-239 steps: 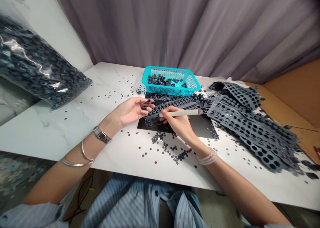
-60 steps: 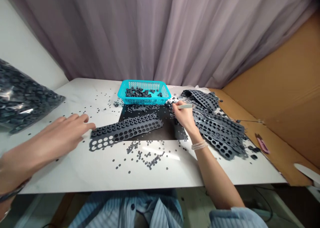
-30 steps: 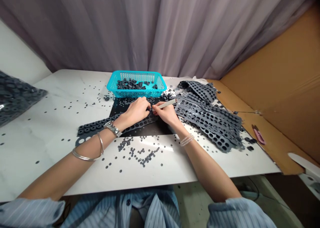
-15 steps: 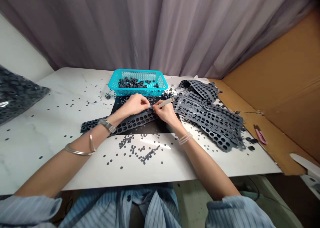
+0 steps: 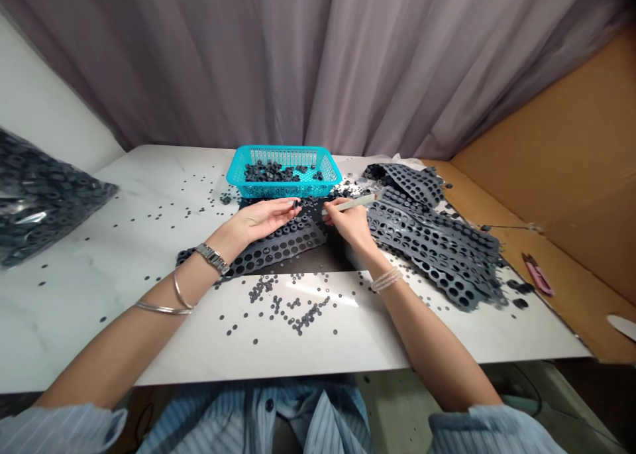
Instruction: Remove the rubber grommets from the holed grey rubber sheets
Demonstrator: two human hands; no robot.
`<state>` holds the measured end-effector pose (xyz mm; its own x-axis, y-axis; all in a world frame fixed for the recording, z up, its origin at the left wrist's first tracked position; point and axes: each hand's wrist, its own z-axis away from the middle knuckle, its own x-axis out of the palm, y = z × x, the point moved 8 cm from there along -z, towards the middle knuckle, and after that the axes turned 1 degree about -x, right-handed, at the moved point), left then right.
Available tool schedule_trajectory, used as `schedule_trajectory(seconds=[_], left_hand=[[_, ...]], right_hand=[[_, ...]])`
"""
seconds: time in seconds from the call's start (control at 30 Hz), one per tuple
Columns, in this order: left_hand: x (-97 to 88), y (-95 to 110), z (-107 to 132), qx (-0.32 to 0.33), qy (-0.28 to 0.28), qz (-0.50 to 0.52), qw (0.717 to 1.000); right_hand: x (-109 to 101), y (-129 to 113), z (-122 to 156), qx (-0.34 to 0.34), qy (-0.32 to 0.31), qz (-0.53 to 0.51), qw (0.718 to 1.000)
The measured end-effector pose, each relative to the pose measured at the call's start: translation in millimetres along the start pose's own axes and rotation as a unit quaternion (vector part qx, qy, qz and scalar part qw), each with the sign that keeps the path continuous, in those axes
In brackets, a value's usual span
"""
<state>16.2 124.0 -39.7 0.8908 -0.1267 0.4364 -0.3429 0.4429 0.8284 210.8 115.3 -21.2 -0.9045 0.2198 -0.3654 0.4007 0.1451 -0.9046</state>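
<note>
My left hand [image 5: 263, 219] is turned with its palm partly up, above a dark perforated rubber strip [image 5: 271, 252]. Pinched at its fingertips is a small black rubber piece [image 5: 297, 204]. Just to the right, my right hand [image 5: 350, 222] grips a slim off-white pen-like tool [image 5: 358, 201], which slants up to the right; its working tip is hard to make out. A gap separates the two hands. The strip lies across a black mat [image 5: 318, 263], and part of it is hidden by my left hand and wrist.
Behind the hands stands a turquoise basket [image 5: 285, 190] holding black rubber pieces. Perforated rubber sheets [image 5: 432, 242] are heaped at the right. Small dark discs [image 5: 304, 318] litter the white table. A bag of black parts [image 5: 44, 195] is at left; pink-handled cutters [image 5: 539, 276] lie on cardboard.
My left hand has come away from the strip and turned its palm upward, with a black piece now showing at its fingertips. My right hand has drawn apart to the right, still holding the tool.
</note>
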Motion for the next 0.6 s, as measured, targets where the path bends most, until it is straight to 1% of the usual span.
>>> schedule_trajectory(seconds=[0.13,0.23,0.37,0.43,0.5,0.57,0.6], left_hand=[[1.2,-1,4,0.001,0.011,0.015,1.0],[2.6,-3,5,-0.005,0.003,0.021,1.0],[1.7,-1,2,-0.021,-0.011,-0.008,1.0],[-1.1,3,-2,-0.017,-0.003,-0.04,0.999],[-1.8,9,-6,0.003,0.008,-0.097,0.995],[1.2,15,-9,0.045,0.023,-0.174,0.983],[4.4,18,-11,0.074,0.033,-0.222,0.972]], right_hand=[[3,2,1,0.003,-0.003,-0.027,1.0],[9,7,0,0.009,-0.014,-0.062,0.998],[19,16,-2,0.029,-0.034,-0.091,0.995],[23,17,-2,0.028,-0.045,-0.08,0.995],[24,16,-2,0.02,-0.051,-0.061,0.997],[25,15,-2,0.013,-0.053,-0.042,0.998],[25,13,-1,0.008,-0.054,-0.034,0.998]])
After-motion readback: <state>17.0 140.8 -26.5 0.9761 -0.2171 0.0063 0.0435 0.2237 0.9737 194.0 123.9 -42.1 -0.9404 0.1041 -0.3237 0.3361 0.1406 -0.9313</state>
